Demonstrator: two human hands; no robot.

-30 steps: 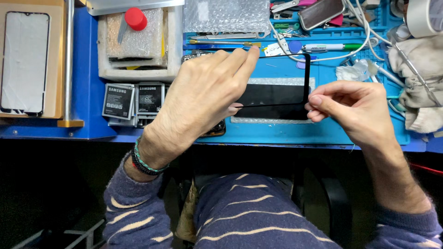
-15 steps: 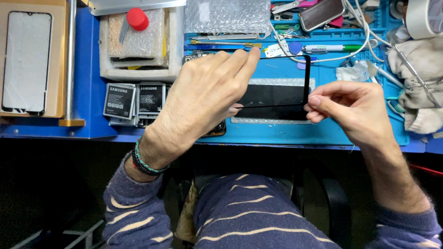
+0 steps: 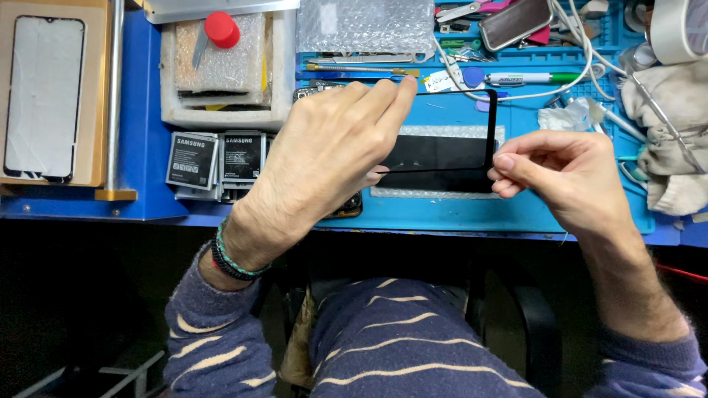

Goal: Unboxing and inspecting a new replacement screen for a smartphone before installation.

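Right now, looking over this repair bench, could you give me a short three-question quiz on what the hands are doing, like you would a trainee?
1. True or false: the left hand and the right hand both grip the thin black screen frame.
2. What lies flat under the frame? A) a blue work mat B) a wooden board C) a newspaper
3. Fill in: the red-capped item rests in a white foam ____.

Key: 1 true; 2 A; 3 tray.
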